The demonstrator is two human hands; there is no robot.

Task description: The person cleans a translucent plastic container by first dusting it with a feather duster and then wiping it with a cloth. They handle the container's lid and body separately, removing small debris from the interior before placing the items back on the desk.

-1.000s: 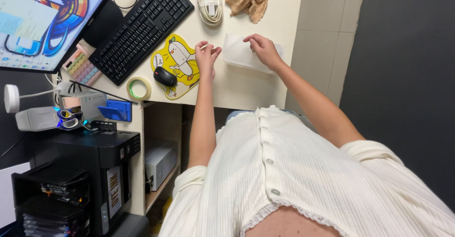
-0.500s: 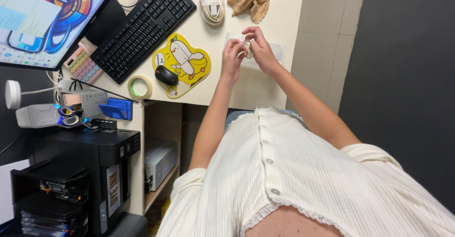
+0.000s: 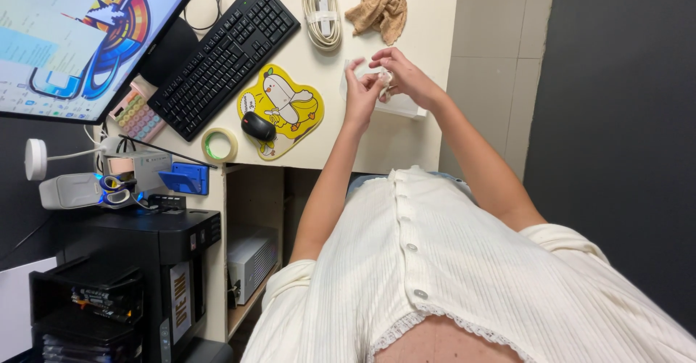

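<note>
upper left of the frame, a monitor screen (image 3: 76, 33) glows white, blue and orange; lower left, a pale upright label (image 3: 179, 303) on the black printer (image 3: 145, 276).

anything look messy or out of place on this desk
Only small things: a tan cloth lies crumpled at the far edge of the desk, and the yellow mouse pad sits skewed to that edge. Nothing looks spilled or damaged.

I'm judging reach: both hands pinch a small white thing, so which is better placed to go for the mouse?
Probably the left hand: it sits nearer the mouse, and the right hand, also pinching the small white thing, would have to cross over it.
</note>
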